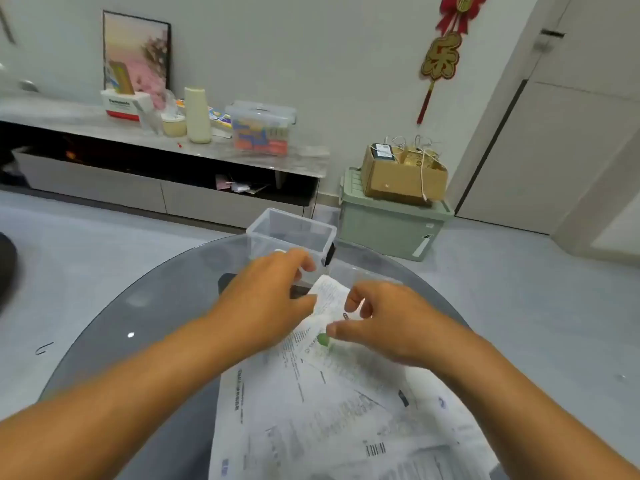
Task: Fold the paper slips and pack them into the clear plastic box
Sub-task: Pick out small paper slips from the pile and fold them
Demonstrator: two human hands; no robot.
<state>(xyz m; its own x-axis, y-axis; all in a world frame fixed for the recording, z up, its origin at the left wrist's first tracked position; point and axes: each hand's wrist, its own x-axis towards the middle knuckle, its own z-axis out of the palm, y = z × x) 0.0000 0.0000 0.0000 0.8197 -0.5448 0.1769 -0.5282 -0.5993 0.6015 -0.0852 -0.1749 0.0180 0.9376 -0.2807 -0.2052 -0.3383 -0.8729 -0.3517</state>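
Head view: print on our slips (332,403) is too blurred to read; one barcode shows. The top slip (329,299) runs long from near left to far right, toward the box (294,233). Left hand (266,296) pinches its edge; right hand (384,323) hovers, fingers loosely curled.

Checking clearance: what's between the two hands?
Head view: a printed paper slip spans the gap between left hand and right hand, with a small paper clip on it.

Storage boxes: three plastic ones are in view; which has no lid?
The clear plastic box on the glass table, just beyond the left hand. The shelf box and green floor bin are lidded.
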